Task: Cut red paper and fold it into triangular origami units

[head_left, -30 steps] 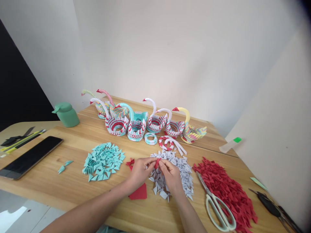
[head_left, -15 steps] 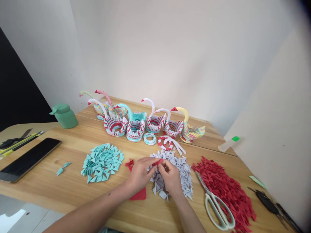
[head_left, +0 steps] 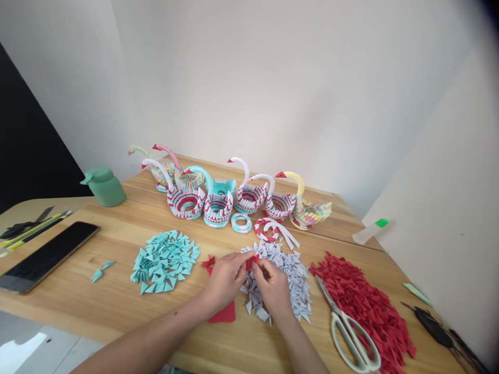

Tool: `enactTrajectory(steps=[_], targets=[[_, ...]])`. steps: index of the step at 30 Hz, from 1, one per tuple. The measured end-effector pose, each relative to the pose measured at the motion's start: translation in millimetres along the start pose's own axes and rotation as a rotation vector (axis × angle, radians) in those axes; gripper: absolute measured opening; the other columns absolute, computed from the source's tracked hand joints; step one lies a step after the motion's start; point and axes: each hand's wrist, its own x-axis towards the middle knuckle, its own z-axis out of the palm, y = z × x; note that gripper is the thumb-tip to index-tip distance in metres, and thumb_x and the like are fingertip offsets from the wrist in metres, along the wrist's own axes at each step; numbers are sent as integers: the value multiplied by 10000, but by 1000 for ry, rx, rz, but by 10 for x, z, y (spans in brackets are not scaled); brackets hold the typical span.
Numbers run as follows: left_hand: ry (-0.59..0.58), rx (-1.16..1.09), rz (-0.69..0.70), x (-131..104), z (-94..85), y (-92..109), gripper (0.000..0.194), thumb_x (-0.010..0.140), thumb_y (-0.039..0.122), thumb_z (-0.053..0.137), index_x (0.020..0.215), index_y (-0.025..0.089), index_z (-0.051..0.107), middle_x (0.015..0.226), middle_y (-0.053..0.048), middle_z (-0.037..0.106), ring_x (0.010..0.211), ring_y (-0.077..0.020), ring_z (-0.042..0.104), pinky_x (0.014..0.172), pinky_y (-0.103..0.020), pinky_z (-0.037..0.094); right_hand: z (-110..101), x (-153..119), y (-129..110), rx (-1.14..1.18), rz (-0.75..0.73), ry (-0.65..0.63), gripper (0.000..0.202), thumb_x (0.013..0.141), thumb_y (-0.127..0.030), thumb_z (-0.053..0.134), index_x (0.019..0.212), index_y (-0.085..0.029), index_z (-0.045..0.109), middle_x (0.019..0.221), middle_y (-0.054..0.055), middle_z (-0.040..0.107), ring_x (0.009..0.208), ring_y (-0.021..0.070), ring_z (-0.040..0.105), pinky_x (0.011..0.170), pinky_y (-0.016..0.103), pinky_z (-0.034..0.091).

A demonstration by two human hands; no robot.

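Between the fingertips of both hands is a small red paper piece [head_left: 251, 261]. My left hand [head_left: 228, 275] is closed on its left side, while my right hand [head_left: 273, 285] pinches its right side. Both are held over the pile of white folded paper triangles [head_left: 290, 265]. Beside my left hand lie a few red folded pieces [head_left: 208, 264], and a flat red paper sheet [head_left: 224, 314] shows partly from beneath the left wrist.
Teal triangles [head_left: 166, 262] are heaped at left, red triangles [head_left: 362, 301] at right beside scissors [head_left: 346, 332]. Several paper swans [head_left: 218, 210] stand behind, with two paper rings [head_left: 241, 223]. A phone [head_left: 49, 257] and green jug [head_left: 105, 187] are at far left.
The red piece between the fingers has turned and shows a different side. The view has shifted very slightly; both hands stay in nearly the same place.
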Motion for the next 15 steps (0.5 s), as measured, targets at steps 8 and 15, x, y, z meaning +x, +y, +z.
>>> enactTrajectory(steps=[8,15], targets=[[-144,-641,-396,148,-101,-21,289,825,352,558,824,113,721,723,-51,714,610,-137,611,632,-248,475,-153,57,-44,72,28,32,233,878,-372,540,834,-195,684,692,24,664,605,172,576,585,260,454],[-234,-753,-475,132,-116,12,399,709,523,669,743,125,681,660,-21,676,552,-115,571,577,-233,412,-159,92,18,97,-77,-15,250,843,-270,599,1080,-214,658,947,65,676,856,207,629,712,294,515]])
